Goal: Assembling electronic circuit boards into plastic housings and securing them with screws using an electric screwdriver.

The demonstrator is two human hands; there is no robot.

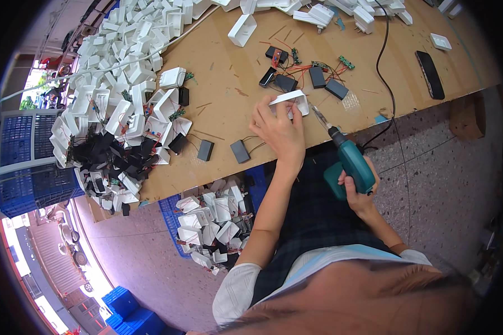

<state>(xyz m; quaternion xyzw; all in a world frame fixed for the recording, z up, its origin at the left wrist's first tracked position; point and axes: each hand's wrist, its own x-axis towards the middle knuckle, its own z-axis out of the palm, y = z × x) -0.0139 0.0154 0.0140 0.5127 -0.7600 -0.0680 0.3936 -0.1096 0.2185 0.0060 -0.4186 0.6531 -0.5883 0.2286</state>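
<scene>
My left hand is closed at the table's near edge, its fingers reaching over the rim of a white plastic case. Some of the case's inside is hidden behind those fingers. In my right hand is a teal soldering gun, gripped by its body, its thin metal tip pointing up and left beside the case. The tip looks apart from the case. A black box with a wire lies left of my left wrist, and another small black box sits farther left.
Small circuit boards, red wires and black boxes lie beyond the case. White cases are heaped at the left and back of the cardboard-covered table. A black cord crosses it; a phone lies right. A blue crate stands below.
</scene>
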